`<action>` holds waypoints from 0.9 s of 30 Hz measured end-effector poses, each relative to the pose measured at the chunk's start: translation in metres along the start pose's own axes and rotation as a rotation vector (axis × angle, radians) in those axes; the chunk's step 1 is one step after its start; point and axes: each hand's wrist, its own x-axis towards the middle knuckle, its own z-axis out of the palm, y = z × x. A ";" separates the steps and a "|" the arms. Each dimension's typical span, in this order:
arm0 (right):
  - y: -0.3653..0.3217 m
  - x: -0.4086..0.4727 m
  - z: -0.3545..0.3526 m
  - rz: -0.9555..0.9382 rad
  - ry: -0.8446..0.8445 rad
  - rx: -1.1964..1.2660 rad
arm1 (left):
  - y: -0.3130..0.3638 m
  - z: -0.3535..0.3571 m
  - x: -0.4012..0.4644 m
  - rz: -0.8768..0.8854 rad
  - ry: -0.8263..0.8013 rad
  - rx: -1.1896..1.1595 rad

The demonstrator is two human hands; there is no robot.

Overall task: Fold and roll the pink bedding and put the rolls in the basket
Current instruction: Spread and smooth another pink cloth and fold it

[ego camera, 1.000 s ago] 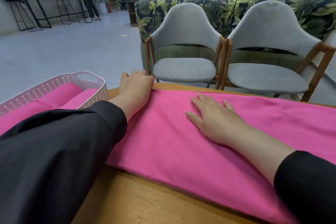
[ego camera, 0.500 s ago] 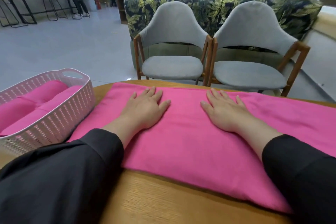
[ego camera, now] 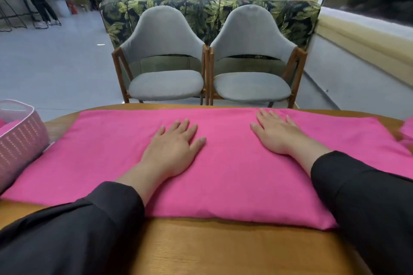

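Observation:
A folded pink bedding sheet [ego camera: 223, 163] lies flat as a long band across the wooden table [ego camera: 212, 248]. My left hand [ego camera: 174, 147] presses palm-down on its middle, fingers straight and spread. My right hand [ego camera: 274, 134] lies flat on the sheet further right, fingers straight too. The pink perforated basket [ego camera: 20, 140] stands at the left edge of the table, touching the sheet's left end. A bit of pink roll [ego camera: 5, 129] shows inside it.
Two grey chairs [ego camera: 165, 73] stand side by side just beyond the table's far edge. A leaf-patterned sofa back is behind them. More pink cloth [ego camera: 407, 131] shows at the right edge. A person sits far back, another stands far left.
My left hand slid from the sheet's far left corner to its middle. My right hand slid right along the sheet. The view turned right, so the basket is now mostly out of frame.

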 end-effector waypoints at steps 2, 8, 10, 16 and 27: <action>0.038 -0.008 -0.002 0.075 -0.007 -0.026 | 0.004 -0.003 0.001 -0.016 -0.022 0.016; 0.020 -0.050 -0.009 -0.095 0.120 0.078 | 0.075 -0.004 0.004 0.017 0.085 0.075; 0.010 -0.076 -0.006 -0.187 0.065 0.113 | 0.116 0.004 -0.004 0.176 0.074 -0.100; 0.098 -0.126 0.008 -0.073 0.014 0.007 | 0.137 0.023 -0.016 0.182 0.004 0.008; 0.184 -0.187 -0.003 -0.107 0.110 0.334 | 0.177 0.003 -0.038 0.298 -0.012 -0.028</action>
